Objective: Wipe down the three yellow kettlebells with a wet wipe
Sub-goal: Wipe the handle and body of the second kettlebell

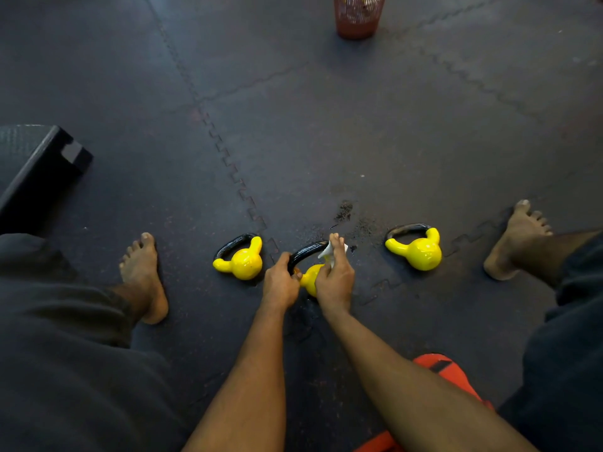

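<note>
My left hand (280,283) has its fingers (284,260) curled tight round the black handle (305,252) of the middle kettlebell (310,278), which lies on the floor mat (326,141). My right hand (334,278) pinches a crumpled white wet wipe (327,253) and presses it on the far end of that handle, just beside my left fingers. A second kettlebell (241,263) lies near, left of my left hand; the third kettlebell (420,252) lies farther off, right of my right hand. A reddish mesh bin (357,17) stands well beyond my fingers.
</note>
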### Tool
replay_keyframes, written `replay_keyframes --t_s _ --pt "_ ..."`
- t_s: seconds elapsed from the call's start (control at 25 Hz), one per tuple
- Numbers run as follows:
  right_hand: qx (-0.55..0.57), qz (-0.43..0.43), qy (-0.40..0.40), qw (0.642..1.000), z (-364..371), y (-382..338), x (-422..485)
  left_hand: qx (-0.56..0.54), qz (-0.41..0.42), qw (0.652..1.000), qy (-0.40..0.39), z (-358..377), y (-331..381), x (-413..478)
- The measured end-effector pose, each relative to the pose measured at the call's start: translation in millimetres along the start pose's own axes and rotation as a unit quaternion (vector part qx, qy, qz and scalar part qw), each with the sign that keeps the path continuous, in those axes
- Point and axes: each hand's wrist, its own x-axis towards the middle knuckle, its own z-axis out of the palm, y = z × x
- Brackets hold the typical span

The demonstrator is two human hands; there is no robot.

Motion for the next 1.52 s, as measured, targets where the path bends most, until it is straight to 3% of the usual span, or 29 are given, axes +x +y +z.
replay_keyframes --t_s 0.32,0.56,0.72,0.88,1.04,1.28,1.52 --pt "-0.044 0.067 0.035 0.996 -20 11 29 0.020 0.035 0.999 -0.015 3 6 2" --pt "-0.021 0.080 -0.170 0.982 -41 6 68 0.012 0.025 1.000 -0.011 1 1 7" --pt "-0.106 0.086 -0.129 0.982 -39 5 62 0.000 0.042 0.999 -0.001 1 1 6" --pt "-0.033 0.122 -0.152 0.980 -35 0 62 -0.024 0.022 0.999 0.011 2 -5 5" --pt "-0.003 0.084 -0.136 0.987 -35 0 66 -0.022 0.013 1.000 0.007 -1 -7 6" --pt "-0.079 0.055 -0.056 0.994 -33 5 56 -0.003 0.039 0.999 -0.002 -1 2 7" --pt "-0.172 0.056 -0.087 0.980 -38 2 65 0.011 0.043 0.999 -0.007 -1 4 8"
